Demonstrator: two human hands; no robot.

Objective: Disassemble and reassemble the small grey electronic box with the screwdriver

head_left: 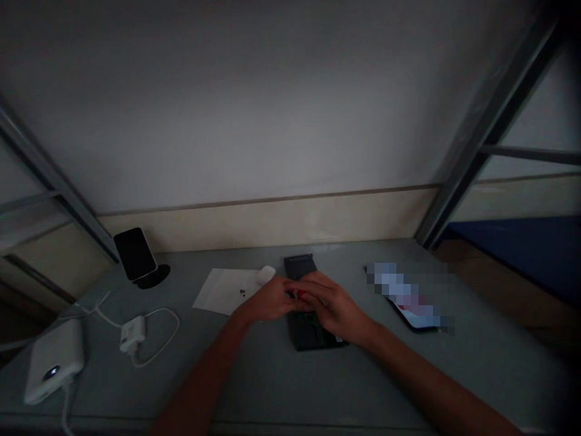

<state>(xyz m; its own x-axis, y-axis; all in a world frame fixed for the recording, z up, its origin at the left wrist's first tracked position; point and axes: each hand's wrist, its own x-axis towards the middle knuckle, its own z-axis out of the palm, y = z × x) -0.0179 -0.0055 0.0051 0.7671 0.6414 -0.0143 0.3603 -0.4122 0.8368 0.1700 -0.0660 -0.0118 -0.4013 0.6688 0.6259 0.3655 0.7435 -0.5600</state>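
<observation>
My left hand (270, 298) and my right hand (336, 307) meet over a dark, flat, slab-shaped device (302, 338) on the grey table. Between the closed fingertips of both hands shows a small red object (301, 295); its kind is hidden by the fingers. Beneath my right hand part of a green circuit board (313, 324) is visible on the device. The device's dark upper end (299, 264) sticks out beyond my fingers. To the left, a white sheet (218, 289) carries several tiny dark bits (242, 293), with a small white rounded object (267, 274) at its far right corner.
A phone with a lit, blurred screen (411, 303) lies to the right. At the left are a dark-screened device on a round stand (135, 254), a white power bank (57, 360), and a white adapter with a cable (132, 333). Metal posts (490, 133) flank the table (254, 387).
</observation>
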